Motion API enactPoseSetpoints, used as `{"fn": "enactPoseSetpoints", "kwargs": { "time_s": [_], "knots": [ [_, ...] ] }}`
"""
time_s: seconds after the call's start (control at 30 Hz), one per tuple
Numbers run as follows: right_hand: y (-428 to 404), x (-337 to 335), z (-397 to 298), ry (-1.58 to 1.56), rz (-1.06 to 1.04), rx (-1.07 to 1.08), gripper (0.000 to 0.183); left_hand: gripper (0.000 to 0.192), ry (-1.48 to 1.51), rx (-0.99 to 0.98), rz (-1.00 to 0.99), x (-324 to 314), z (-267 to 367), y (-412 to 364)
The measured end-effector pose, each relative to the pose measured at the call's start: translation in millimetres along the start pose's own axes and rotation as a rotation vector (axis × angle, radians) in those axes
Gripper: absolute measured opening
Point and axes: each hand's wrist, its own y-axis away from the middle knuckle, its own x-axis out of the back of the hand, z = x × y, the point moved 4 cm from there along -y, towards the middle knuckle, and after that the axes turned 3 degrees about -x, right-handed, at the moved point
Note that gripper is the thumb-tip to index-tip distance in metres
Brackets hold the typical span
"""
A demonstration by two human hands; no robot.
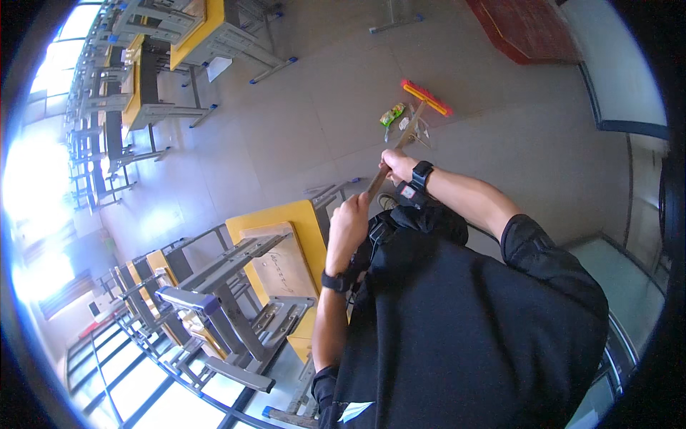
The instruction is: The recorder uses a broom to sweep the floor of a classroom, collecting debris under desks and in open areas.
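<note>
A push broom lies across the view, its wooden handle (409, 132) slanting from my body out to the floor. Its red-bristled head with a yellow strip (427, 98) rests on the grey floor (343, 102). My left hand (348, 217) is closed around the near end of the handle. Farther along the same handle, my right hand (397, 164) grips it. Just on the near side of the broom head lies a small heap of litter: a green wrapper (392, 114), a crumpled white piece (403, 124) and thin scraps. Part of the heap is hidden behind the handle.
Close on my left stands a yellow-topped desk (305, 222) with an upturned wooden-seated chair (284, 263) on it. Rows of desks (140, 80) extend along the left. A reddish-brown piece of furniture (528, 32) stands at upper right. A purple-capped object (355, 180) lies near my shoe (387, 201).
</note>
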Motion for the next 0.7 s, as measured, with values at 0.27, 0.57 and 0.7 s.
{"fn": "enactPoseSetpoints", "kwargs": {
  "time_s": [0.27, 0.57, 0.7],
  "knots": [
    [7, 2, 3, 0.271, -0.033, -0.083, 0.014, 0.04, 0.052, -0.02, -0.007, -35, -2, -6],
    [-13, -20, 25, -0.003, -0.079, -0.2, 0.01, 0.038, 0.054, 0.046, 0.064, 7, -9, 16],
    [1, -28, 2, -0.169, -0.108, -0.156, 0.009, 0.036, 0.042, -0.049, 0.091, 29, 4, 10]
  ]
}}
